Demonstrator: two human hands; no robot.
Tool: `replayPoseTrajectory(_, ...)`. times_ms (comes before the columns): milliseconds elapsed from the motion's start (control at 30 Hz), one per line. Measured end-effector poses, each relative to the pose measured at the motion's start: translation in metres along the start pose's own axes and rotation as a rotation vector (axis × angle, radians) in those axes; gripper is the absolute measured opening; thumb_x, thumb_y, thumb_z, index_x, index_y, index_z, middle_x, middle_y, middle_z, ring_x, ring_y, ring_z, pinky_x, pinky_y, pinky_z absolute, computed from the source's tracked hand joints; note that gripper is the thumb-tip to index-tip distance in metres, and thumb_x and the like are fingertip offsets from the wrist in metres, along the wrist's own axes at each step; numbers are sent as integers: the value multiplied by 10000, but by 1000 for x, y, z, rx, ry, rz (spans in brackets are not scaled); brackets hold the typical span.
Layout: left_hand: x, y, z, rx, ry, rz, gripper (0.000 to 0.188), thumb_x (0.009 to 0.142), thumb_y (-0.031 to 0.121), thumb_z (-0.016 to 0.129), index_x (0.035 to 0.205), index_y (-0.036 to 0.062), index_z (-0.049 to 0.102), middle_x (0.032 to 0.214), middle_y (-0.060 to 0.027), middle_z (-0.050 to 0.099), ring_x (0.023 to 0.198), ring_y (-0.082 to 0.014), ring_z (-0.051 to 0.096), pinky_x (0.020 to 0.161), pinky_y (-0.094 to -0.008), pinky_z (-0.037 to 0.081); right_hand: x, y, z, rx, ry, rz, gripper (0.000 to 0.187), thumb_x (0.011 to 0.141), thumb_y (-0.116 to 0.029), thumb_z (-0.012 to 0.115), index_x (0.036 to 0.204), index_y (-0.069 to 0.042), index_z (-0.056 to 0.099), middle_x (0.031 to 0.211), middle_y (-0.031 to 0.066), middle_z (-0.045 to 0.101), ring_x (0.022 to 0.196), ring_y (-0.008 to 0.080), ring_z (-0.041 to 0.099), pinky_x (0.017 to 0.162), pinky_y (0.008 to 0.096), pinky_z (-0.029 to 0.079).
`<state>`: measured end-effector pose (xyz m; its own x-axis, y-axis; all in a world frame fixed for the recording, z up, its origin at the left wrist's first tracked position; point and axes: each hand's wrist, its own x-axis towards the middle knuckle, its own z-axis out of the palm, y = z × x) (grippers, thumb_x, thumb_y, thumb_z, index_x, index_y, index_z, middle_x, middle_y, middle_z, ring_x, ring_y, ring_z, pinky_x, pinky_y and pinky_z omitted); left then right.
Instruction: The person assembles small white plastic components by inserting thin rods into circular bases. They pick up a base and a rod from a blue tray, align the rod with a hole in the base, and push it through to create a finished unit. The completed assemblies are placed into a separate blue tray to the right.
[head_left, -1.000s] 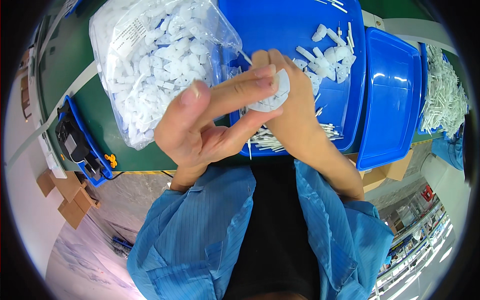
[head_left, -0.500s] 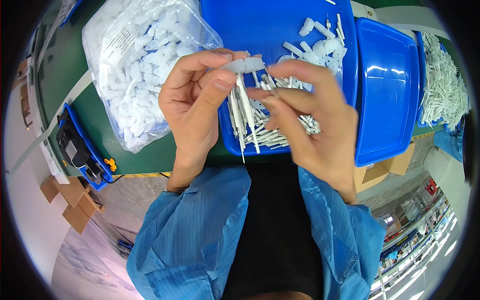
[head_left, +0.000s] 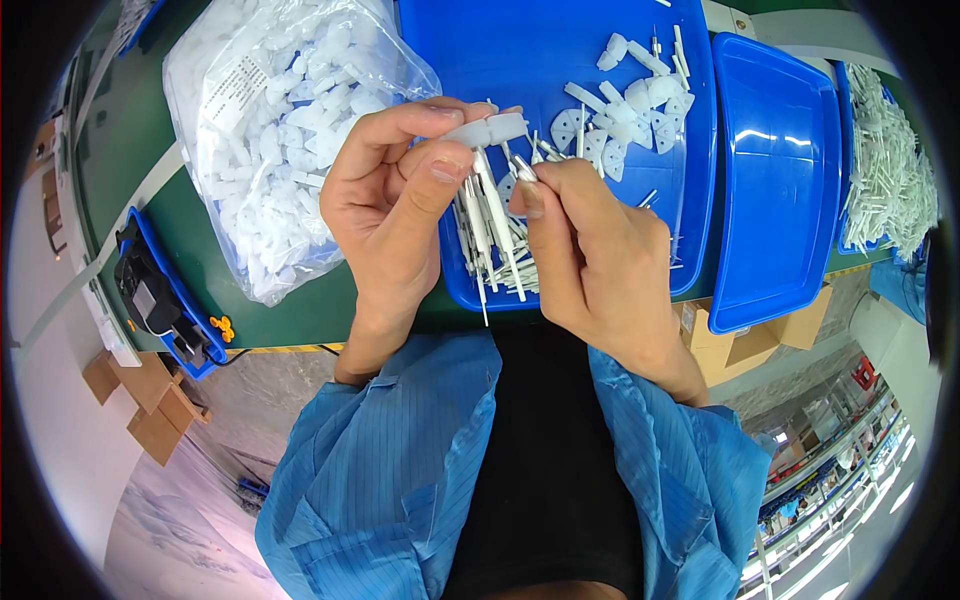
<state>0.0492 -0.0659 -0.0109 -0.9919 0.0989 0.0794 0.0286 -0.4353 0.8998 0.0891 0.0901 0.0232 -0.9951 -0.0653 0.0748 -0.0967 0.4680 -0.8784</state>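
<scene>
In my left hand (head_left: 385, 215) a translucent white plastic piece (head_left: 500, 129) is pinched between thumb and fingers. Several thin white rods (head_left: 496, 215) with metal ends hang down from beneath it. My right hand (head_left: 610, 255) is closed, thumb against forefinger, on a metal-tipped rod (head_left: 521, 169) just under the right end of the plastic piece; most of that rod is hidden by the fingers. Both hands are above a blue tray (head_left: 550, 60). Loose white rods lie in its near part, and flat white plastic pieces (head_left: 665, 95) with small holes lie at its right.
Left of the tray, a clear plastic bag (head_left: 290, 150) full of white plastic pieces rests on the green table (head_left: 215, 265). To the right are a second blue tray (head_left: 775, 180) and a heap of white rods (head_left: 885, 165). A small blue tray (head_left: 205, 360) holds a black device.
My right hand has moved left and its fingers have closed on a rod close to the plastic piece. My left hand has stayed almost still, holding the piece.
</scene>
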Motion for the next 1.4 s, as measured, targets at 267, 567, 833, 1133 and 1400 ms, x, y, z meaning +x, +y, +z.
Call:
replayPoseTrajectory(267, 1, -3, -1, -132, -34, 5, 194, 917, 11, 648, 1094, -51, 597, 1090, -217, 670, 1001, -241, 687, 899, -329, 546, -1, -6, -5, 35, 3, -38, 101, 950, -21, 528, 876, -35, 594, 652, 35, 622, 444, 100, 546, 437, 248, 398)
replayPoseTrajectory(567, 3, -3, -1, -153, -105, 44, 197, 903, -27, 641, 1087, -72, 588, 1098, -208, 636, 989, -258, 683, 972, -439, 530, -2, -3, -6, 46, 0, 18, 61, 945, -58, 572, 909, -28, 611, 633, 22, 606, 447, 82, 535, 432, 237, 384)
replayPoseTrajectory(833, 1, 5, 6, 63, -186, 134, 272, 818, -122, 690, 1067, -98, 584, 1123, -195, 582, 960, -231, 684, 914, -363, 577, 4, -6, -13, 14, 28, -16, 42, 948, -44, 585, 970, -10, 594, 653, 66, 609, 501, 119, 566, 449, 262, 410)
replayPoseTrajectory(1133, 7, 2, -10, 124, -234, 151, 301, 761, -113, 760, 1027, -96, 620, 1081, -202, 614, 894, -199, 687, 801, -292, 595, 6, 17, -4, 562, -140, 48, 99, 961, -132, 610, 985, -39, 587, 636, 81, 586, 460, 232, 594, 411, 320, 425)
replayPoseTrajectory(1400, 6, 10, -10, 309, -252, 293, 276, 716, -55, 819, 941, -77, 661, 929, -192, 669, 856, -227, 694, 763, -310, 578, 2, 9, 3, -195, 98, -337, 183, 872, -104, 694, 1007, -14, 608, 718, 96, 641, 538, 217, 640, 465, 325, 476)
